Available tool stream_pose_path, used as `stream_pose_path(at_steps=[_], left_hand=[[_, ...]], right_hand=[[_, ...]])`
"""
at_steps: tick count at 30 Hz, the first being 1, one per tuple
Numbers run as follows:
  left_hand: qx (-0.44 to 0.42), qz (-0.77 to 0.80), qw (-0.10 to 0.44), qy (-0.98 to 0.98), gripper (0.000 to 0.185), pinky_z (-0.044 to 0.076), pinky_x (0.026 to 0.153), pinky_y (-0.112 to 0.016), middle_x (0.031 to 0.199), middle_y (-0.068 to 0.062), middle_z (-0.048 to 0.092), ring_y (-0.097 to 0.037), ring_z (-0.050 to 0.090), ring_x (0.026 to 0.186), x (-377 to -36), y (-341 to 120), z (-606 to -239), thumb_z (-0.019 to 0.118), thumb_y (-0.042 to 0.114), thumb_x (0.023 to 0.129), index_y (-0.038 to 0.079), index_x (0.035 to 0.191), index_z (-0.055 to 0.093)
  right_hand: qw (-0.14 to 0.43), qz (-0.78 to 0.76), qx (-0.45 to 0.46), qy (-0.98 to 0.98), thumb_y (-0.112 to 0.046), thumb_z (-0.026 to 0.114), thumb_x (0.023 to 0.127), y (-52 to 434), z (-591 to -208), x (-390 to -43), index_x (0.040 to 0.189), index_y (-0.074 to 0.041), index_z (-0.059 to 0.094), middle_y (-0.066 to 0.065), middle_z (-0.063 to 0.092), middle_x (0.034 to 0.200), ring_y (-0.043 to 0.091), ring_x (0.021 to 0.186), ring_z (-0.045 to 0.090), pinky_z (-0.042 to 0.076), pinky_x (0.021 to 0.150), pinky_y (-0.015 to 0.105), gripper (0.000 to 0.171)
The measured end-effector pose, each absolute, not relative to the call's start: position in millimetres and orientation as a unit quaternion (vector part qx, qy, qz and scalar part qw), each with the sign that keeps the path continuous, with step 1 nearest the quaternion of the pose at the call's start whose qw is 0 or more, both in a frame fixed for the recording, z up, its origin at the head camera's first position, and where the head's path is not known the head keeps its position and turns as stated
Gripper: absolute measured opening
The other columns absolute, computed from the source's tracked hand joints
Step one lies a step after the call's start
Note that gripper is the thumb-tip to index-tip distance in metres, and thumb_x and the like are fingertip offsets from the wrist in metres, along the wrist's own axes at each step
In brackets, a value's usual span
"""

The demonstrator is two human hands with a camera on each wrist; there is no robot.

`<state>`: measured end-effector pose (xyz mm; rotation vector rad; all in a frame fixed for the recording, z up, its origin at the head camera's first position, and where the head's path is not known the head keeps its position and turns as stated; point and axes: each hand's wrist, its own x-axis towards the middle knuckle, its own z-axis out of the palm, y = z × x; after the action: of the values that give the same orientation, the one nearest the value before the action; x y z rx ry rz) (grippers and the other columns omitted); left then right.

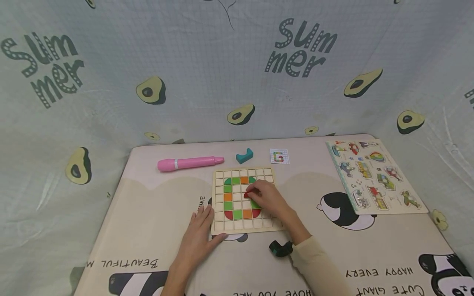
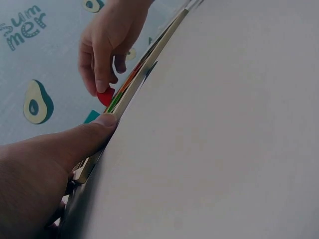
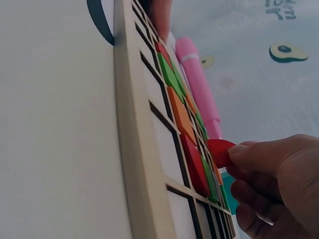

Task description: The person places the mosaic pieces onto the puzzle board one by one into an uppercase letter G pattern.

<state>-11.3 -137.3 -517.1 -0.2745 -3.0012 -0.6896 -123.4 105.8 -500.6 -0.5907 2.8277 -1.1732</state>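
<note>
A wooden grid board lies on the mat, with green, orange and red tiles set in it in a G-like shape. My right hand pinches a small red tile just above the board's middle. My left hand lies flat on the mat at the board's near-left corner, its thumb against the board's edge.
Behind the board lie a pink marker, a teal block and a small pattern card. A vehicle peg puzzle sits at the right. A dark wrist strap shows by my right sleeve. Avocado-print cloth walls surround the mat.
</note>
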Motion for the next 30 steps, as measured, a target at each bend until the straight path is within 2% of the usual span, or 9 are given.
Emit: stream_pose_path(at_steps=[11, 23, 30], left_hand=[[-0.09, -0.225, 0.03, -0.97, 0.089, 0.026, 0.127, -0.05, 0.158, -0.016, 0.042, -0.034, 0.031, 0.152, -12.0, -139.4, -517.7, 0.078, 0.052, 0.082, 0.0, 0.148, 0.047], [-0.09, -0.226, 0.029, -0.969, 0.09, 0.026, 0.127, -0.05, 0.158, -0.015, 0.042, -0.034, 0.03, 0.152, -12.1, -138.4, -518.9, 0.078, 0.053, 0.081, 0.001, 0.148, 0.047], [-0.087, -0.227, 0.023, -0.97, 0.09, 0.025, 0.128, -0.05, 0.159, -0.015, 0.041, -0.034, 0.029, 0.152, -11.8, -139.8, -517.4, 0.077, 0.053, 0.082, 0.001, 0.148, 0.046]], right_hand=[[-0.007, -0.323, -0.206, 0.924, -0.018, 0.071, 0.094, 99.8, -508.7, -127.0, 0.1, -0.015, 0.078, -0.002, 0.069, 0.1, 0.015, 0.099, 0.056, 0.056, 0.092, 0.035, 0.01], [-0.022, -0.282, -0.227, 0.932, -0.019, 0.071, 0.094, 101.5, -513.5, -127.5, 0.105, -0.012, 0.08, 0.0, 0.062, 0.1, 0.016, 0.096, 0.049, 0.05, 0.083, 0.032, 0.017], [-0.014, -0.28, -0.225, 0.933, -0.02, 0.069, 0.095, 99.5, -510.6, -125.1, 0.109, -0.011, 0.079, 0.002, 0.063, 0.105, 0.018, 0.099, 0.051, 0.053, 0.088, 0.033, 0.019]])
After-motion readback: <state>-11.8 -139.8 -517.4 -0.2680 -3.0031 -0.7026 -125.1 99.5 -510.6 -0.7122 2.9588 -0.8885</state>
